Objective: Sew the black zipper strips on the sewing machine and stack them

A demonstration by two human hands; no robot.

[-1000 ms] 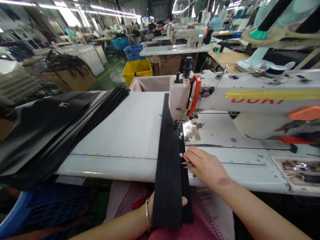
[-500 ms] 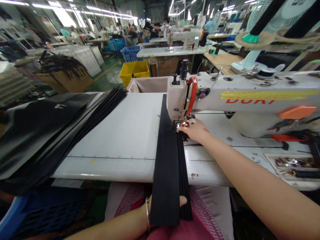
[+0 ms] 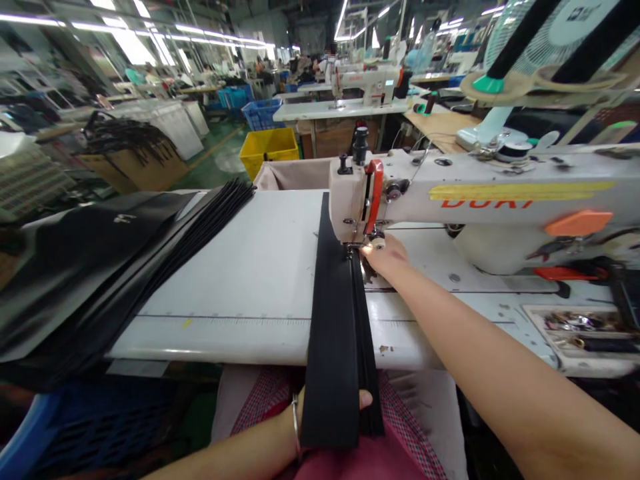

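A long black strip (image 3: pixel 333 333) lies folded lengthwise over the white table, passing beneath the head of the sewing machine (image 3: pixel 347 200) and hanging over the front edge. Under its near end, my left hand (image 3: pixel 365 399) is wrapped round the strip; the thumb shows on the right side and the strip covers the other fingers. My right hand (image 3: pixel 386 253) is beside the needle area, fingertips close to the presser foot (image 3: pixel 350 251) at the strip's right edge. The machine partly hides those fingers, and whether they pinch anything is unclear.
Black pieces (image 3: pixel 115 233) are stacked and fanned on the table's left. A parts tray (image 3: pixel 535 320) sits at the right. Beyond the table stand a yellow crate (image 3: pixel 270 143) and another sewing machine (image 3: pixel 365 83). A blue basket (image 3: pixel 30 433) is at lower left.
The right hand's fingertips have shifted slightly around the presser foot, where less of them shows. The view has moved a little; the left hand still holds the strip's near end.
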